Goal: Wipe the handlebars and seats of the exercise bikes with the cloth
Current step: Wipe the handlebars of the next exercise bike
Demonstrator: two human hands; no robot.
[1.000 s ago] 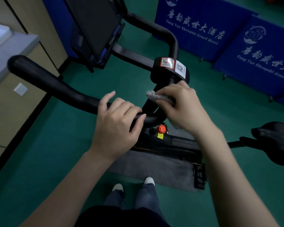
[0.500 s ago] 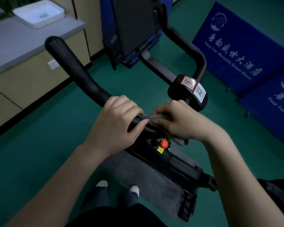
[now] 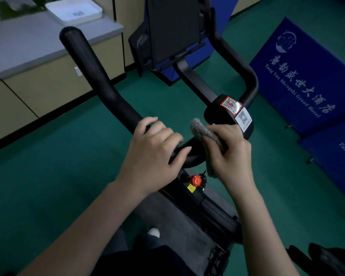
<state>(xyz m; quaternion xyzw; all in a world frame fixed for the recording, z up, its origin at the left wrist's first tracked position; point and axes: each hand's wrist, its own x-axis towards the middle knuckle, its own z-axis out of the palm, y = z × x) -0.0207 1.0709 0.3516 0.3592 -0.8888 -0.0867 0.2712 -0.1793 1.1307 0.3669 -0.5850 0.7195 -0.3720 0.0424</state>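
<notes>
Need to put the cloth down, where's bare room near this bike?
The grey countertop is bare between its front edge and the white tray. The handlebar bend is crowded: the left hand grips it, the right hand holds the cloth there.

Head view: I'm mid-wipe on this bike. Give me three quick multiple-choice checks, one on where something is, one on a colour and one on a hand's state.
1. Where is the cloth?
A) on the counter
B) in the right hand, at the centre bend of the handlebar
C) draped on the seat

2. What colour is the knob below the handlebar?
A) red-orange
B) blue
C) white

3. What is the left hand doing?
A) hanging free
B) holding the cloth
C) gripping the handlebar

Answers:
1 B, the grey cloth is bunched in the right hand's fingers.
2 A, its cap shows red-orange.
3 C, its fingers curl over the bar.
</notes>
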